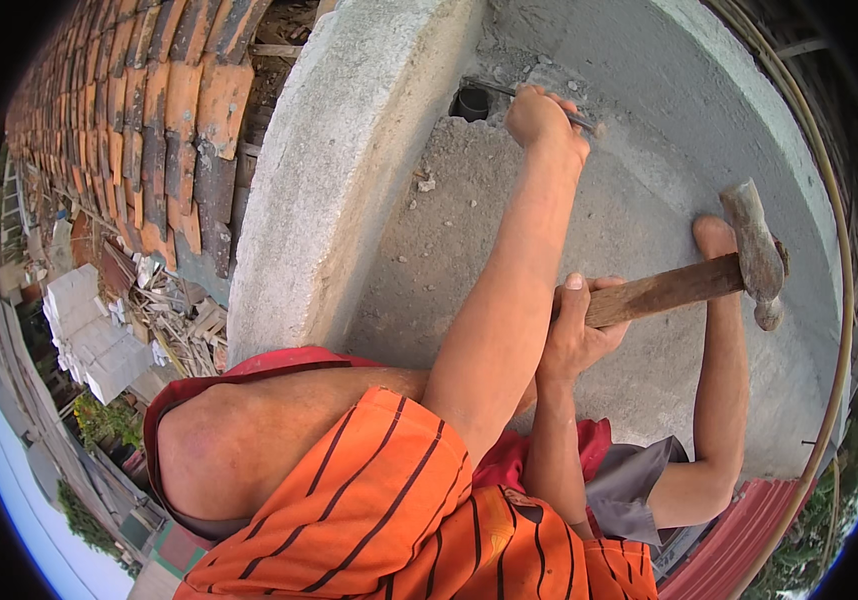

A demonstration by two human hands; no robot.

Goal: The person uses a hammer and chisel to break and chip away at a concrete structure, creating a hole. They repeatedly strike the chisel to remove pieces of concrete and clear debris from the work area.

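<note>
My left hand (543, 120) is closed around a thin dark metal chisel (581, 121), whose one end sticks out on the right of the fist. Its other end reaches left toward a black pipe (471, 103) set in a broken hole in the concrete. My right hand (581, 335) grips a hammer (674, 286) by its wooden handle. The worn metal head points away to the right, above the concrete floor (449, 250) and apart from the chisel. Grey rubble lies around the hole.
A thick concrete wall (334, 150) rises on the left and another wall (639, 70) on the right. My bare foot (714, 236) stands near the hammer head. A tiled roof (164, 90) lies beyond the left wall. A hose-like line (842, 230) follows the right edge.
</note>
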